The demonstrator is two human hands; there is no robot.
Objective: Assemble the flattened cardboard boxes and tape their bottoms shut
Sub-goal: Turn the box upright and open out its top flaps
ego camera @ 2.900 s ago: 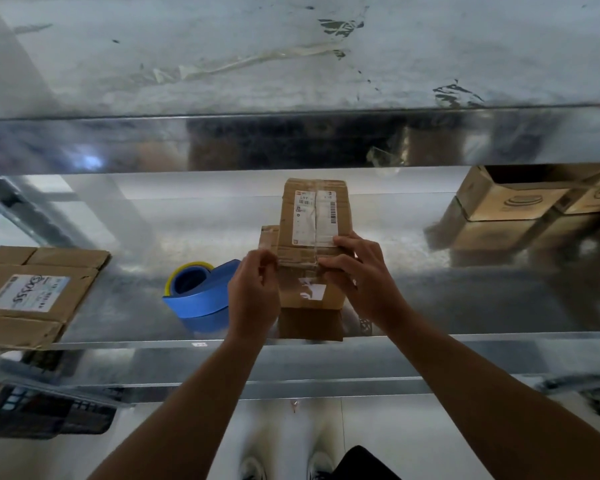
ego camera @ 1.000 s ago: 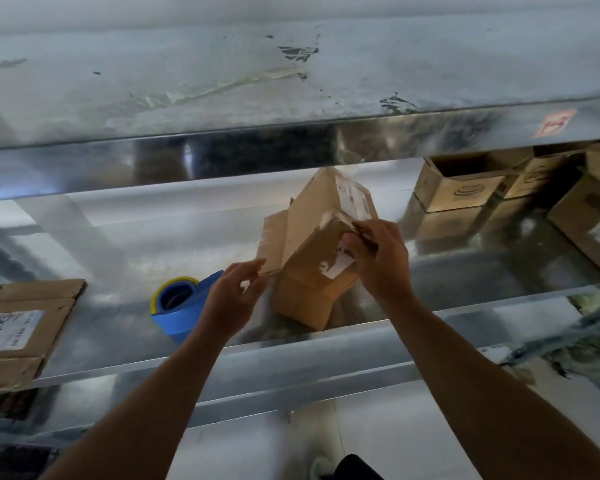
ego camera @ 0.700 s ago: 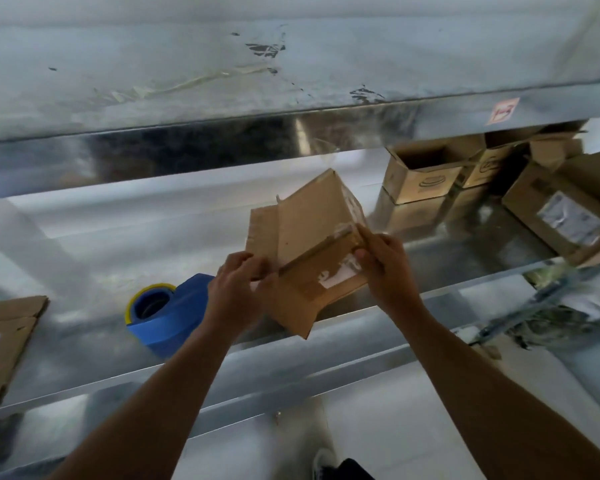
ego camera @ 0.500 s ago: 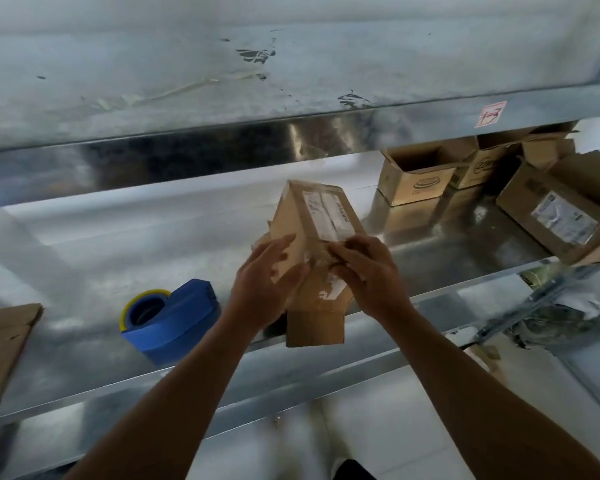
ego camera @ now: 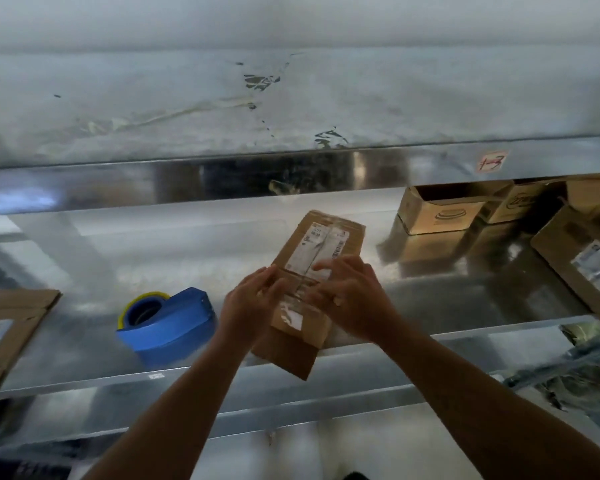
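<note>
A small brown cardboard box (ego camera: 321, 242) with white shipping labels lies slanted on the shiny metal shelf (ego camera: 447, 296), its near flap hanging over the front edge. My left hand (ego camera: 252, 301) grips its left side at the middle. My right hand (ego camera: 347, 292) rests on top of it with the fingers spread over the label and the taped seam. A blue tape dispenser (ego camera: 167, 320) with a yellow-rimmed roll sits on the shelf just left of my left hand, apart from it.
Flattened cardboard with a label (ego camera: 4, 332) lies at the shelf's left end. Open assembled boxes (ego camera: 437, 211) stand at the back right, and a larger labelled box (ego camera: 579, 258) leans at the far right. An upper shelf (ego camera: 291, 105) overhangs closely.
The box was lifted and turned in both hands, then laid back down on the shelf with its labelled face up. My hands have shifted onto its middle.
</note>
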